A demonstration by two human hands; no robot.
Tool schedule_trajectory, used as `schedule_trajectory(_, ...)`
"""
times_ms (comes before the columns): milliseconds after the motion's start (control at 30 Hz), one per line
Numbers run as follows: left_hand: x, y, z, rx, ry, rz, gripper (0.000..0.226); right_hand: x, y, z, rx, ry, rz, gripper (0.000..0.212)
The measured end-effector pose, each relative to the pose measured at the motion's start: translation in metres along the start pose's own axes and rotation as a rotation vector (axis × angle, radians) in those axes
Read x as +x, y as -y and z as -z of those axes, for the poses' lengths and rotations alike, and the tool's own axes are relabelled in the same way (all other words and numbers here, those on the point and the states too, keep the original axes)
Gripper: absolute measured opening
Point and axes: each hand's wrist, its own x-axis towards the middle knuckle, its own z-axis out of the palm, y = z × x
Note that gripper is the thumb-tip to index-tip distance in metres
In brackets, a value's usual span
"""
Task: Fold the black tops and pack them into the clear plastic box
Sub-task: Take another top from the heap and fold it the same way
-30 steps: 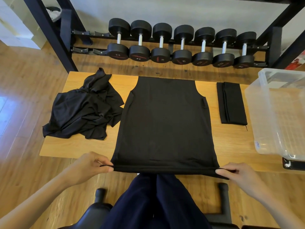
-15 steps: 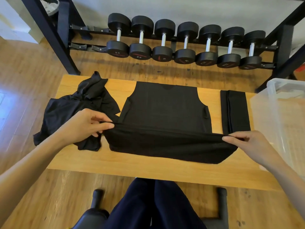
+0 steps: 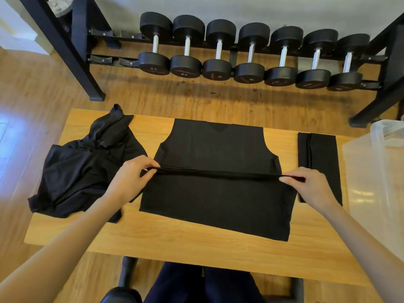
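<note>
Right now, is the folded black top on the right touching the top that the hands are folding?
Apart. The head view shows a strip of bare table between the folded top and the spread top.

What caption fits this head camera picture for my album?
Left hand and right hand pinch the black top's hem, folding it on the table.

Black top, light wooden table, clear box, black dumbbells
</note>
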Motion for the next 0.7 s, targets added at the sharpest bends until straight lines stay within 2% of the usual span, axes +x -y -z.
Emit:
schedule_trajectory(200, 0.003, 0.015, -0.025, 0.297, -0.015, -0.203, 0.018, 0.018, -0.013, -0.018, -0.092, 0.003, 0.044, 0.019)
schedule_trajectory(333, 0.002, 0.021, -0.035, 0.29, -0.04, -0.231, 0.029, 0.02, -0.015, -0.024, -0.181, 0.034, 0.127, 0.027)
schedule_trajectory(467, -0.005, 0.027, -0.045, 0.303, -0.034, -0.244, 0.035, 0.02, -0.02, -0.027, -0.315, -0.01, 0.24, 0.028)
schedule_trajectory(700, -0.017, 0.014, -0.061, 0.202, -0.018, -0.226, 0.035, 0.016, -0.038, -0.013, -0.409, -0.064, 0.216, 0.028)
